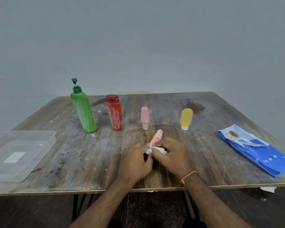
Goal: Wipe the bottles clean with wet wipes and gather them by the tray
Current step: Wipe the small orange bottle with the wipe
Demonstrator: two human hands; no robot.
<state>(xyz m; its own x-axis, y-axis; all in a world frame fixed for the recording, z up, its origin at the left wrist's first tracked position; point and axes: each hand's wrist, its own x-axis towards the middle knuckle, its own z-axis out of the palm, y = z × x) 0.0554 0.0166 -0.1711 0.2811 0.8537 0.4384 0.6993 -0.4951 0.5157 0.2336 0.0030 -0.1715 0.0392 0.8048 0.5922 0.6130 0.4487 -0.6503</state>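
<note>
My left hand (135, 162) grips the lower end of a small pink tube bottle (156, 137), which tilts up and away from me. My right hand (169, 155) holds a crumpled white wet wipe (160, 150) against the bottle's base. Further back stand a green pump bottle (83, 111) and a red bottle (114, 113), both streaked with white, then a pink bottle (144, 117) and a yellow bottle (186, 118), each standing on its cap. A clear plastic tray (31, 137) sits at the table's left edge.
A blue wet wipes pack (257, 150) lies at the right side of the worn wooden table (89, 162). White specks dot the tabletop near the green bottle. A scrap of white tissue (268, 189) lies below the table's front right edge.
</note>
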